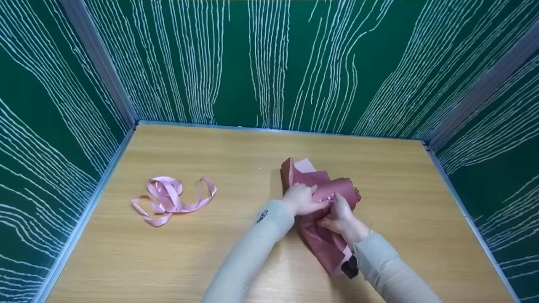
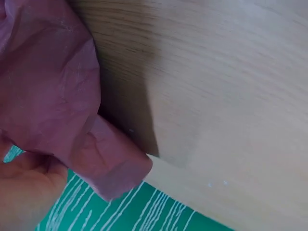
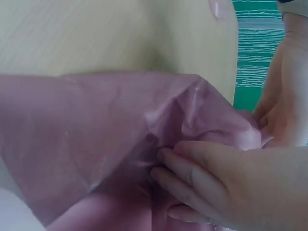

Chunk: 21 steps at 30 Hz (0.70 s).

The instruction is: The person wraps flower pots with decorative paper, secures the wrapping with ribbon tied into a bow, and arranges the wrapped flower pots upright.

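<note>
a person is bent over some dark pink paper (image 1: pixel 340 187), and it lies on the counter (image 1: pixel 236 248), a bit right of the middle. the paper is rolled and crumpled, with a round roll on the right side and a loose flap that comes down toward the person. a bit of light pink paper (image 1: pixel 304 166) peeks out at the far end.

the left hand (image 1: pixel 300 199) grips the paper from the left, with its fingers bent. the right hand (image 1: pixel 339 214) is just beside it and pinches the paper, with its thumb up on top and its other fingers tucked in the folds. a little shiny patch (image 1: pixel 327 198) shows between the hands, too small for me to make out.

a small dark thing (image 1: pixel 350 267) is by the right cuff, and i cannot tell what it is. well apart, over on the left, a shiny pink ribbon (image 1: pixel 172 198) lies in loose loops. green walls (image 1: pixel 236 63) with wiggly white lines stand around the counter.
</note>
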Each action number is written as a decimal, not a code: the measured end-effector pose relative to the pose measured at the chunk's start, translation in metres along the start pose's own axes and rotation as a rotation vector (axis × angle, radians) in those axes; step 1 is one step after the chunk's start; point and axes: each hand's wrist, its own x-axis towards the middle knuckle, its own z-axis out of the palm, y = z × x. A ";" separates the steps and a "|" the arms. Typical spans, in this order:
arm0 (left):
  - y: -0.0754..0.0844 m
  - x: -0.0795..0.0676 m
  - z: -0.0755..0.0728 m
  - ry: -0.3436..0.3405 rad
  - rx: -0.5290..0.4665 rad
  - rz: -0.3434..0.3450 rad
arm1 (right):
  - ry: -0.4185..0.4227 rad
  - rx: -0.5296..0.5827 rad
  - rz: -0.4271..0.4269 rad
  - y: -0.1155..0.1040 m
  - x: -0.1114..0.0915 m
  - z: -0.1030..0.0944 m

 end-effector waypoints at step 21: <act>-0.015 -0.029 0.013 0.036 -0.238 -0.100 | 0.260 -0.606 -0.205 0.005 0.040 0.001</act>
